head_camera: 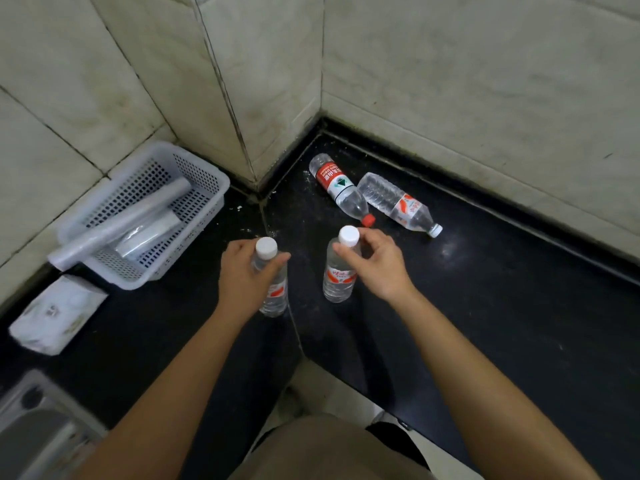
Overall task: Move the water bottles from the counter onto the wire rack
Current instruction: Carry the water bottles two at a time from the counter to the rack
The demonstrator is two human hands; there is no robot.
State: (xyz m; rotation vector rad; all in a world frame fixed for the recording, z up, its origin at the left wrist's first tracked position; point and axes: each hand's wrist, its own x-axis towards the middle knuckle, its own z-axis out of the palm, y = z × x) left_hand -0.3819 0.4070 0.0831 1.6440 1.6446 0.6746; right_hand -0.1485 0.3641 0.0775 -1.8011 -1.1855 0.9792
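Note:
Two clear water bottles with white caps stand upright on the black counter [485, 306]. My left hand [244, 275] is wrapped around the neck of the left bottle [275, 296]. My right hand [377, 261] pinches the neck of the right bottle [337, 278] just under its cap. Farther back, near the wall corner, a red-label bottle with a red cap [337, 187] lies on its side. Beside it lies another clear bottle with a white cap [398, 202]. No wire rack is in view.
A white perforated plastic basket [194, 168] holding rolled plastic film sits at the left against the tiled wall. A white tissue pack [55, 317] lies in front of it. A sink edge [38, 420] shows at the bottom left. Tiled walls enclose the counter corner.

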